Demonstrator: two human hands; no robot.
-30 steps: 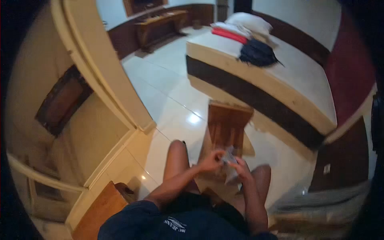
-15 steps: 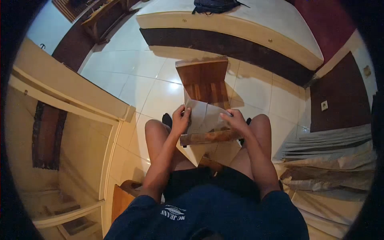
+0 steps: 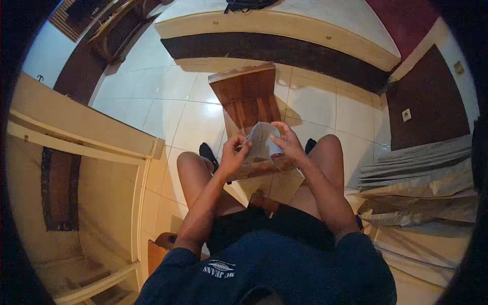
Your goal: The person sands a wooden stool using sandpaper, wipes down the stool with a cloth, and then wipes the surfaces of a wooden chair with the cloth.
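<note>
A thin pale grey sheet, paper or plastic by its look, (image 3: 263, 138) is held up between both hands, bent into a curve. My left hand (image 3: 235, 153) pinches its left edge between thumb and fingers. My right hand (image 3: 288, 143) grips its right side, thumb in front and fingers behind. Beneath the sheet stands a brown wooden chair or stool (image 3: 246, 96) with a raised back panel, between my knees. Part of its seat is hidden by the sheet and hands.
Beyond the chair is a bed (image 3: 274, 23) with a dark bag (image 3: 249, 5) on it. Grey-beige curtain folds (image 3: 417, 193) hang at the right. A glass-paned frame (image 3: 96, 152) stands at the left, and a wooden table (image 3: 114, 33) at the far left.
The view has tilted down since the first frame. The sheet was crumpled, then spread wide, and now is curved and narrower, with my hands closer together.
</note>
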